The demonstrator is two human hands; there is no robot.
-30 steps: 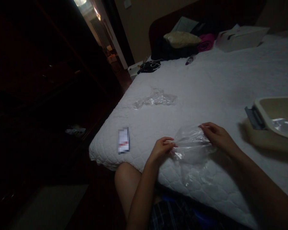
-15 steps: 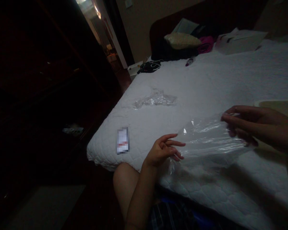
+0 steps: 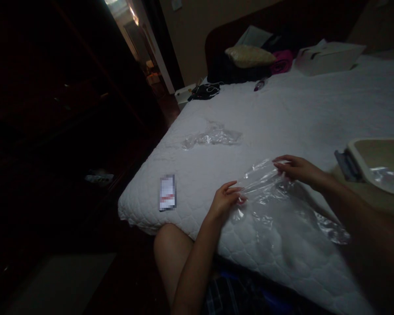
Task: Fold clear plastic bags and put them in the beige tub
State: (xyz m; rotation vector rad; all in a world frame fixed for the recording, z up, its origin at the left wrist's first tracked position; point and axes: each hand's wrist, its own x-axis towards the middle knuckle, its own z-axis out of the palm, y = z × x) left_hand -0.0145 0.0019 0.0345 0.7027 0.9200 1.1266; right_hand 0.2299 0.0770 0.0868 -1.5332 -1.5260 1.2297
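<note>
A clear plastic bag [image 3: 265,192] is stretched between my two hands, low over the white quilted bed [image 3: 259,113]. My left hand [image 3: 228,199] grips its left edge, with the fingers partly bent. At the upper right edge, my right hand [image 3: 292,168] pinches the plastic between thumb and fingers. The loose part of the bag hangs in folds below and to the right, in front of my right forearm. Another crumpled clear plastic bag [image 3: 216,136] lies farther back on the bed.
Right of my right arm stands a cream plastic bin [image 3: 357,148] with a grey latch and clear plastic inside. A phone-like object [image 3: 167,192], blurred out, lies near the left bed edge. Farther back are a pillow [image 3: 249,57], a pink roll [image 3: 282,61] and a white box [image 3: 328,59].
My right hand has moved left and closer to my left hand, still holding the bag. The plastic has bunched up, and more of the bin shows.
</note>
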